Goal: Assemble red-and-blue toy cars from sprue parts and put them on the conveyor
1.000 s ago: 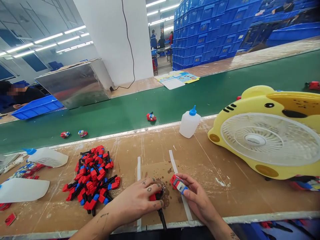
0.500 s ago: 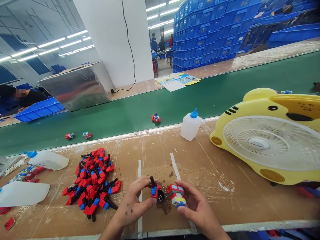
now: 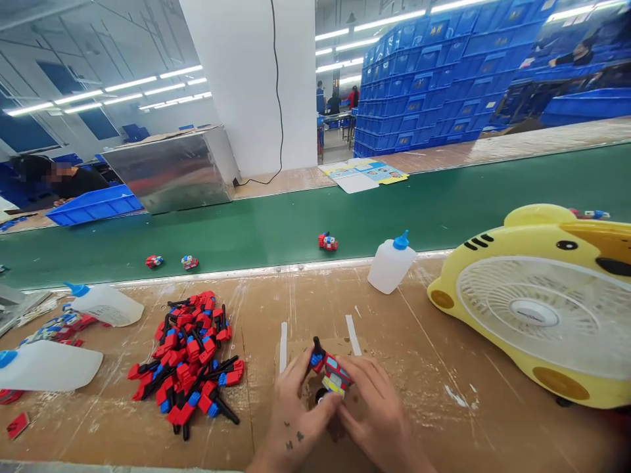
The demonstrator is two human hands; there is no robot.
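My left hand is closed on a small toy piece in red and blue, with a black rod pointing up. Pinched in my right hand is a toy vehicle body in red, grey and yellow with light blue window patches. Both parts meet between my fingertips, though the fingers hide exactly how they join. Just below them, a small round dark cup shows partly on the cardboard. To the left lies a heap of loose red, blue and black toy pieces.
A white bottle with a blue cap stands ahead; more bottles lie left. A yellow fan fills the right side. Beyond runs a green conveyor belt carrying several toys. Blue crates are stacked behind; a person sits far left.
My hands have come together, bringing the rod piece and the toy body from apart into contact above the cup. The camera view has shifted a little.
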